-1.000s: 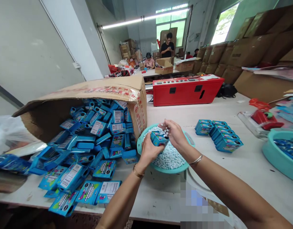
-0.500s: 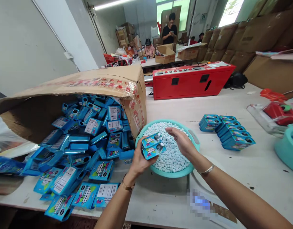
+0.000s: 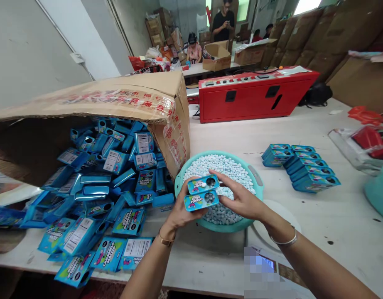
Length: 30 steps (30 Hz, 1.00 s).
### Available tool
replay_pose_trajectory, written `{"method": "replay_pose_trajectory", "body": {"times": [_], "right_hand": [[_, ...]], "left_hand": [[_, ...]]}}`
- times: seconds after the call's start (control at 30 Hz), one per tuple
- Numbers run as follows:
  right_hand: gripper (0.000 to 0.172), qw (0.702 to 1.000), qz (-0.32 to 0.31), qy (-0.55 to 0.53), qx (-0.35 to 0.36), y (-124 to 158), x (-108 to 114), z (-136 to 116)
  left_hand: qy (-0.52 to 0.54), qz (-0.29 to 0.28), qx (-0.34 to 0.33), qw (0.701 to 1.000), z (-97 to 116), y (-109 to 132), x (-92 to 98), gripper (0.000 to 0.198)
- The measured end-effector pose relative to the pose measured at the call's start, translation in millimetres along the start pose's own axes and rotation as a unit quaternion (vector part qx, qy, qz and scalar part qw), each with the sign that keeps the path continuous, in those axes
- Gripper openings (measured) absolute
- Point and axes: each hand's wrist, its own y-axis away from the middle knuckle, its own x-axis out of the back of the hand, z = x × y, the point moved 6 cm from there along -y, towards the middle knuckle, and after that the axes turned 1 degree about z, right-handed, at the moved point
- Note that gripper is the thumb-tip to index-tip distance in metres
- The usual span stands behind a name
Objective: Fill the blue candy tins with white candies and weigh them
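Note:
Two blue candy boxes, stacked together with round openings facing up, are held over the basin by my left hand, its fingers wrapped around their left end. White candies show inside the openings, and a loose one lies on the upper box's face. My right hand grips the right end of the boxes, with fingers behind and thumb in front. Beneath is a turquoise basin full of small pale candies. Several more candy boxes stand in two rows to the right.
A tipped carton on the left spills many blue boxes onto the table. A red machine stands behind the basin. A scale with a lit display sits front right, and another turquoise basin at the right edge. People are in the background.
My right hand has come down and left from over the candies to the boxes. The boxes have turned more level, and the loose candies at their openings have shifted. The view has tilted slightly downward.

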Motion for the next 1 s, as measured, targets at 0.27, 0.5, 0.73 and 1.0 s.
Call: {"method": "replay_pose_trajectory", "body": {"times": [0.27,0.5,0.73,1.0], "right_hand": [[0.039,0.999,0.020,-0.012,-0.035,9.7,11.7,-14.2],[0.028,0.977,0.145,-0.137,-0.073,22.3,14.3,-2.5],[0.033,0.992,0.124,-0.031,-0.001,33.6,11.3,-19.5],[0.031,0.994,0.068,0.029,0.082,43.6,0.5,-60.0]], "left_hand": [[0.048,-0.072,0.026,0.996,15.0,7.3,-13.3,0.087],[0.109,0.029,-0.014,0.993,5.9,1.7,-3.5,0.077],[-0.060,-0.067,-0.088,0.992,47.5,18.7,-2.0,0.045],[-0.061,-0.084,-0.186,0.977,64.8,54.7,-4.1,0.056]]}}
